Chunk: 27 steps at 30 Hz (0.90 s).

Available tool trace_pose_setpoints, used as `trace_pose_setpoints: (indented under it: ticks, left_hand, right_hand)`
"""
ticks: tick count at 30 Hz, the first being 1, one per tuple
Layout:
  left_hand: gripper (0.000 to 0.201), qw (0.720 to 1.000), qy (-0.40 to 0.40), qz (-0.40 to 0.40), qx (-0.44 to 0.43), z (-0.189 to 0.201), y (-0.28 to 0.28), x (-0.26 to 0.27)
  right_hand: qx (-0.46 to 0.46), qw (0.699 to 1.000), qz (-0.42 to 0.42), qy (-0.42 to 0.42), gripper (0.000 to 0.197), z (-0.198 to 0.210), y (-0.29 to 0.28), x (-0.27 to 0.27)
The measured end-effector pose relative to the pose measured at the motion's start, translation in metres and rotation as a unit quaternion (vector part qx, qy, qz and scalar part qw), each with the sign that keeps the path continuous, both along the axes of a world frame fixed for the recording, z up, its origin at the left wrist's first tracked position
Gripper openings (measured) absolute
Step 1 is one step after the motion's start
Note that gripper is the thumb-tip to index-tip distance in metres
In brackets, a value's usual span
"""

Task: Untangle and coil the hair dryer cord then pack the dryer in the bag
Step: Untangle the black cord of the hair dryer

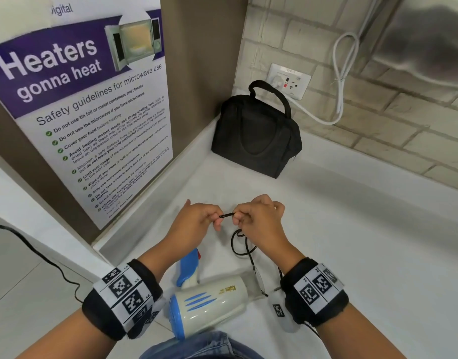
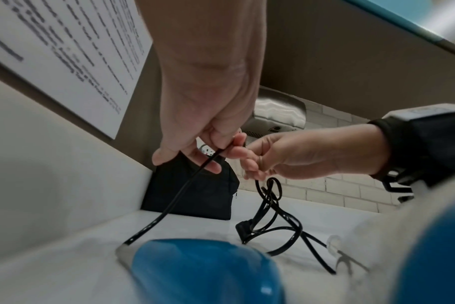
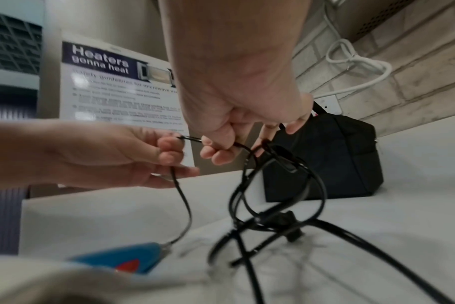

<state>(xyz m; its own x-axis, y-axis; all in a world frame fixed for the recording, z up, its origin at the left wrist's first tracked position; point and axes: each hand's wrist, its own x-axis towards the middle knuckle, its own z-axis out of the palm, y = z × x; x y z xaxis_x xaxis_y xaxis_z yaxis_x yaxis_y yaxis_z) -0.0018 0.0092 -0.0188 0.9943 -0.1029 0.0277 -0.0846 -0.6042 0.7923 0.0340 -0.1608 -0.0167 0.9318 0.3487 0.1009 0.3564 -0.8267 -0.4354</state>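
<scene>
The cream and blue hair dryer [image 1: 209,304] lies on its side on the white counter [image 1: 365,255] near me, its blue handle [image 1: 189,268] pointing away. My left hand [image 1: 212,220] and right hand [image 1: 242,217] each pinch the black cord [image 1: 226,215], a short taut stretch running between them above the counter. From the left hand the cord [image 2: 185,189] runs down to the handle [image 2: 203,271]. A tangle of loops [image 3: 273,185] with the black plug [image 3: 286,220] hangs under my right hand [image 3: 242,102]. The black bag [image 1: 256,133] stands zipped in the far corner.
A microwave safety poster [image 1: 93,112] covers the brown panel on the left. On the brick wall behind the bag, a wall socket [image 1: 290,81] holds a white cable [image 1: 339,81]. A metal appliance [image 1: 424,35] hangs at upper right. The counter's left edge drops to the floor, where a black cable [image 1: 36,252] lies.
</scene>
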Motion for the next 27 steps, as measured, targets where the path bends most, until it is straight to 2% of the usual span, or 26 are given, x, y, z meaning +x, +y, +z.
trace_pose_setpoints:
  ticks: [2, 5, 9, 14, 16, 19, 22, 25, 27]
  left_hand:
    - [0.05, 1.0, -0.005, 0.002, 0.001, -0.006, 0.005, -0.001]
    - [0.043, 1.0, -0.008, 0.02, -0.005, -0.013, 0.012, -0.003]
    - [0.054, 0.999, -0.01, 0.033, -0.039, -0.012, 0.016, -0.007]
    - [0.054, 0.998, -0.008, 0.025, -0.066, -0.02, 0.028, -0.007]
    - [0.064, 0.997, -0.005, 0.025, -0.074, -0.023, 0.034, -0.006]
    - [0.068, 0.995, 0.01, 0.03, -0.092, -0.027, 0.038, -0.01]
    - [0.059, 0.994, 0.044, 0.053, -0.082, -0.029, 0.041, -0.01]
    - [0.044, 0.996, 0.065, 0.053, -0.038, -0.033, 0.042, -0.01]
    - [0.048, 0.997, 0.066, 0.037, -0.009, -0.036, 0.04, -0.012]
  right_hand:
    - [-0.008, 1.0, 0.002, -0.001, 0.029, -0.004, 0.0, 0.003]
    - [-0.014, 1.0, -0.011, 0.002, 0.032, -0.011, -0.002, 0.01]
    - [-0.035, 0.999, -0.032, 0.016, 0.034, -0.019, -0.006, 0.021]
    - [-0.076, 0.995, -0.053, 0.037, 0.029, -0.029, -0.018, 0.031]
    - [-0.078, 0.993, -0.07, 0.05, 0.033, -0.031, -0.026, 0.033]
    - [-0.071, 0.991, -0.079, 0.079, 0.041, -0.035, -0.029, 0.035]
    - [-0.061, 0.991, -0.079, 0.09, 0.04, -0.039, -0.027, 0.036]
    - [-0.069, 0.991, -0.078, 0.086, 0.037, -0.041, -0.029, 0.034]
    - [-0.082, 0.991, -0.084, 0.067, 0.039, -0.041, -0.032, 0.031]
